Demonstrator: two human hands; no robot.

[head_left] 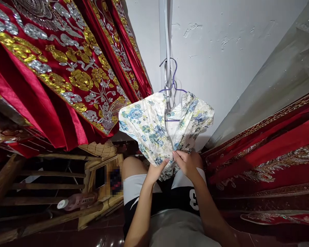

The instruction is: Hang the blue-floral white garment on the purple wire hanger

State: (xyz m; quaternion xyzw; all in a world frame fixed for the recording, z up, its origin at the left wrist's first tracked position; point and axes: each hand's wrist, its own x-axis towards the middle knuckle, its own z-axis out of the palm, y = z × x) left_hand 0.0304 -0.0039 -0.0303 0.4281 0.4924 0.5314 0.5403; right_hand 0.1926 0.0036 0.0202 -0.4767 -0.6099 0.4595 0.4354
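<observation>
A white short-sleeved blouse (154, 128) with blue and yellow-green flowers hangs in front of me on a purple wire hanger (174, 73). The hanger's hook goes round a pale strap or pipe (167, 41) that runs down the wall. With its thumb on top of the cloth, my left hand (157, 169) grips the blouse near its lower front. My right hand (184, 161) pinches the front edge close to the bottom of the V-neck. The fingers of both hands are partly hidden by the fabric, and the blouse's hem bunches above my lap.
Red garments (74, 65) with gold and silver embroidery hang at the left. More red beaded cloth (267, 164) fills the right side, below sheer pale fabric (270, 82). A bamboo bench (90, 206) at lower left carries a bottle (77, 201) and a phone-like dark object (100, 177).
</observation>
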